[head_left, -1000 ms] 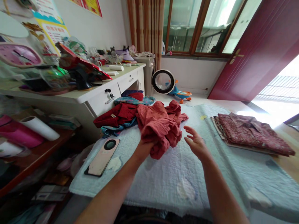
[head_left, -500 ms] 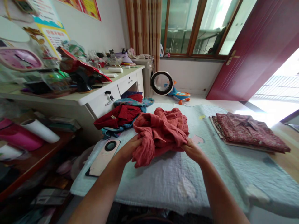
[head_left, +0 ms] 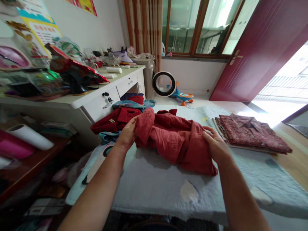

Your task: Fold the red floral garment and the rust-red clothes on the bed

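A: Start with the red shirt (head_left: 175,141). Where is it?

B: On the pale quilt (head_left: 154,189), spread across its middle. The left hand (head_left: 127,133) grips the shirt's left end, fingers curled shut round a bunched fold and lifting it a little. The right hand (head_left: 215,146) lies on the shirt's right end, fingers mostly closed over the edge, thumb on top. How firmly it pinches, I cannot tell.

A: What could go wrong?

B: The cloth is crumpled and doubled between the hands. If they pull apart with that lower flap tucked under, I judge the crease gets pressed in instead of flattened. And a loose hold on the right would let that end slide back over the quilt.

A: Anything near the shirt to snag?

B: Just left of it, touching or nearly so, lies a heap of clothes (head_left: 120,117), dark red on blue. A sweep of the left hand could drag one along. Nearer the person on the shirt's left, a phone (head_left: 96,165) lies on the quilt, partly hidden by the left forearm; an elbow could likely nudge it off the edge.

A: And to the right?

B: A folded patterned garment (head_left: 250,133) sits right of the shirt, near it but apart. A wide swing could ruffle it. Farther left of the shirt stands a cluttered white desk (head_left: 96,96).
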Motion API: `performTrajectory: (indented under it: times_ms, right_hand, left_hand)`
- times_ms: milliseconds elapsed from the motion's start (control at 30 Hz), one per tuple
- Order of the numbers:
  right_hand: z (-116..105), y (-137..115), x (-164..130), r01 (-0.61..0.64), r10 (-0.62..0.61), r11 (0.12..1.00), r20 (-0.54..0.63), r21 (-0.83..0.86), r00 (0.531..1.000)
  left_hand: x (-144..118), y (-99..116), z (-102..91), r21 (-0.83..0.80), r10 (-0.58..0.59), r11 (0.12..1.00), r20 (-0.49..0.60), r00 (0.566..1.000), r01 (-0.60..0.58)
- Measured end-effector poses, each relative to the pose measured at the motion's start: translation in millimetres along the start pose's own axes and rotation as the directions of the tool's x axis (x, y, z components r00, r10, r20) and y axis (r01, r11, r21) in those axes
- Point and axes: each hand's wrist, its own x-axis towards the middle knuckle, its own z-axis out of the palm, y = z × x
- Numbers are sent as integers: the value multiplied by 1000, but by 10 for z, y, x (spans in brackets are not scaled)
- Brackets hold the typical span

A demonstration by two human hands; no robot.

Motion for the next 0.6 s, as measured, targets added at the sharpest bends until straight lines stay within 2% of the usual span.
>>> performTrajectory:
  times_ms: [67, 133, 200, 267, 333, 467, 533, 600]
  right_hand:
    - [-94, 167, 85, 54, -74, 977, -88, -204, 993]
    - [-211, 314, 83, 71, -109, 915, -75, -396, 991]
    - [-306, 406, 11, 41, -55, 869, -14, -493, 998]
    - [-342, 450, -87, 20, 27, 848, 82, -529, 996]
    - [-308, 479, -163, 55, 56, 817, 174, -574, 983]
    - [-152, 556, -192, 215, -74, 723, 236, -656, 969]
    - [-117, 564, -175, 282, -155, 724, 249, -629, 956]
    - [-147, 508, -165, 312, -211, 757, 237, -574, 948]
  left_hand:
    - [-31, -114, -52, 123, 25, 992, -17, 1000, -22]
    - [-89, -237, -142, 233, -4, 972, 33, 999, -4]
    - [-156, -352, -229, 335, -86, 941, 139, 987, 34]
    - [-216, -458, -275, 449, -147, 893, 232, 961, 28]
    - [-251, -560, -263, 552, -119, 831, 292, 949, -66]
    - [-254, -704, -136, 717, 10, 640, 351, 936, -276]
    - [-248, -697, -85, 763, 21, 579, 337, 941, -287]
    - [-252, -623, -76, 758, 38, 605, 277, 960, -243]
